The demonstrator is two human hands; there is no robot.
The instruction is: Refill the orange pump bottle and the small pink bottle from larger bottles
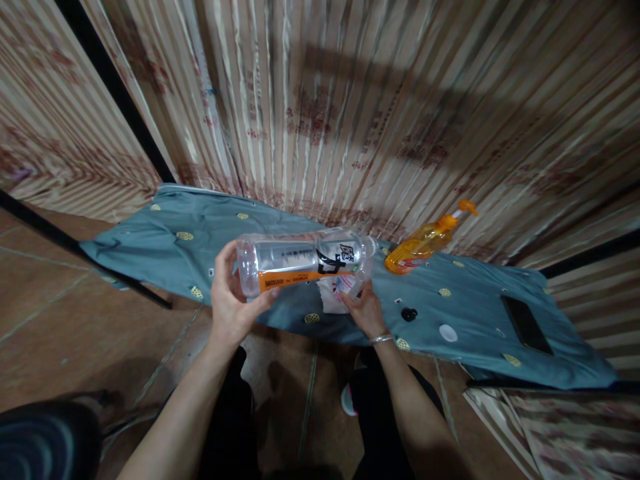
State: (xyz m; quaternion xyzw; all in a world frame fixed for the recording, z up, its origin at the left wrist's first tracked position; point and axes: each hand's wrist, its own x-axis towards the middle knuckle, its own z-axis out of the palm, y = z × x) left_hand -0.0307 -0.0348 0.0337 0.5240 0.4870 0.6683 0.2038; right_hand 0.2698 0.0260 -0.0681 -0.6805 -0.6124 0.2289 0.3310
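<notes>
A clear plastic bottle with a silver and orange label lies sideways in the air above the cloth, uncapped as far as I can see, its neck to the right. My left hand is wrapped round its base end. By the bottle's shoulder, my right hand is closed, thumb pressed on a thin white piece with red and blue print. Its other fingers are partly hidden, and whether they also touch the bottle I cannot tell. An orange pump bottle stands on the cloth beyond my right hand.
A blue-green cloth with yellow prints covers the narrow table. On it are a small black object, a round whitish disc and a dark phone. Striped curtain hangs behind; black poles frame it. A dark round seat stands lower left.
</notes>
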